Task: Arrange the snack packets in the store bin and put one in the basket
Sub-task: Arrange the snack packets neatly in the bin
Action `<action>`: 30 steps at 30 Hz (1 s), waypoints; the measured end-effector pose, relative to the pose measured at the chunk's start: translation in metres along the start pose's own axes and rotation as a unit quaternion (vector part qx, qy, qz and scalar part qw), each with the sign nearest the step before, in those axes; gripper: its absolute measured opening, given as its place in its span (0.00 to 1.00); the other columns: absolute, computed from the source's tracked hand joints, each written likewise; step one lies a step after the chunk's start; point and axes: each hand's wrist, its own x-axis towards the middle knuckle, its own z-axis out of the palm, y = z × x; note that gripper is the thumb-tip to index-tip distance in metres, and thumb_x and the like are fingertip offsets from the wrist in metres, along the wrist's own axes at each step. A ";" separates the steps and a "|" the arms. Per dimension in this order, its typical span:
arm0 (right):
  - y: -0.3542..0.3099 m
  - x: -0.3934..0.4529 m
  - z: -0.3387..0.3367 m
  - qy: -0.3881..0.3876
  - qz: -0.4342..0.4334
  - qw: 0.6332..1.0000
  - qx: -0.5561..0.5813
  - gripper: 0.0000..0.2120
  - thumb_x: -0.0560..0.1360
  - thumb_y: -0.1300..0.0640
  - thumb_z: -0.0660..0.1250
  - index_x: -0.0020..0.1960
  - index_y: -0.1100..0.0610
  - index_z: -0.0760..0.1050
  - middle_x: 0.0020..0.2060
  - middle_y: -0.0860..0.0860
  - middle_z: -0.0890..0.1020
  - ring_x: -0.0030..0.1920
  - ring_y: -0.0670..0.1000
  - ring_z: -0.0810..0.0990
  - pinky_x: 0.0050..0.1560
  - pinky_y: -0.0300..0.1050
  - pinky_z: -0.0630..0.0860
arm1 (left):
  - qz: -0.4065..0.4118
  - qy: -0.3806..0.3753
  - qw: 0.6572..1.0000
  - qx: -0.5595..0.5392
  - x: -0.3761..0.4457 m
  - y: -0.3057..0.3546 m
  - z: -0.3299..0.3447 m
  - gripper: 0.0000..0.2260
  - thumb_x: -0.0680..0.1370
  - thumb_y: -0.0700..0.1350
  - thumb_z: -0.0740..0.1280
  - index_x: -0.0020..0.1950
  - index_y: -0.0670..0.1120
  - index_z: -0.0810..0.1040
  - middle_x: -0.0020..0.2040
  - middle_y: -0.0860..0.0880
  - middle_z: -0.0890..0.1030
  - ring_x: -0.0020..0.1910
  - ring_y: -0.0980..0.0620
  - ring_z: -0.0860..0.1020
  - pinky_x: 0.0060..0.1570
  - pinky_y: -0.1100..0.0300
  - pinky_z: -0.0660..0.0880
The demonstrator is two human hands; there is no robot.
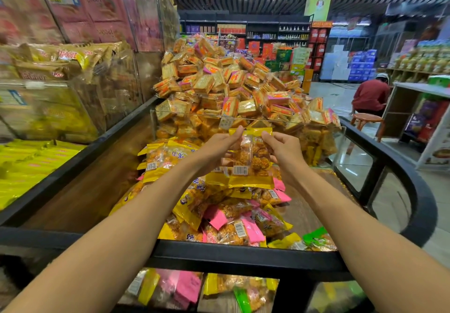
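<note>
Snack packet (250, 158): yellow, held upright above the bin pile
Left hand (219, 145): pinches top-left corner
Right hand (282, 148): pinches top-right edge
Bin (243, 248): packets lie jumbled, arranging unfinished
Basket: not in view, drop-off pending

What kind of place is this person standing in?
Most likely a supermarket or snack shop. Open bins hold heaps of wrapped snack packets, stocked shelves of bottles and boxes line the back wall, and both hands, left hand and right hand, hold up a yellow snack packet over the bin.
</note>
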 end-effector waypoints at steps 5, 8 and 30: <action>-0.004 -0.004 0.005 -0.013 0.011 1.000 0.022 0.12 0.78 0.54 0.66 0.42 0.62 0.79 0.40 0.57 0.79 0.42 0.52 0.78 0.42 0.44 0.78 | 0.047 0.047 0.998 -0.009 0.001 -0.005 -0.004 0.13 0.79 0.51 0.64 0.40 0.44 0.76 0.38 0.49 0.81 0.37 0.51 0.78 0.35 0.61 0.75; -0.003 -0.003 0.003 -0.007 0.002 1.000 0.023 0.14 0.78 0.52 0.66 0.42 0.63 0.79 0.39 0.57 0.78 0.41 0.50 0.78 0.40 0.41 0.77 | 0.050 0.047 0.998 -0.010 0.000 -0.003 -0.003 0.13 0.79 0.52 0.64 0.43 0.42 0.76 0.38 0.49 0.81 0.33 0.54 0.79 0.30 0.63 0.74; 0.004 -0.003 0.004 -0.299 0.117 0.947 -0.017 0.30 0.68 0.63 0.75 0.67 0.61 0.70 0.59 0.56 0.79 0.55 0.51 0.82 0.52 0.45 0.80 | 0.090 0.209 0.973 -0.042 0.006 0.001 -0.028 0.18 0.79 0.57 0.62 0.36 0.46 0.67 0.33 0.44 0.70 0.28 0.50 0.71 0.28 0.63 0.70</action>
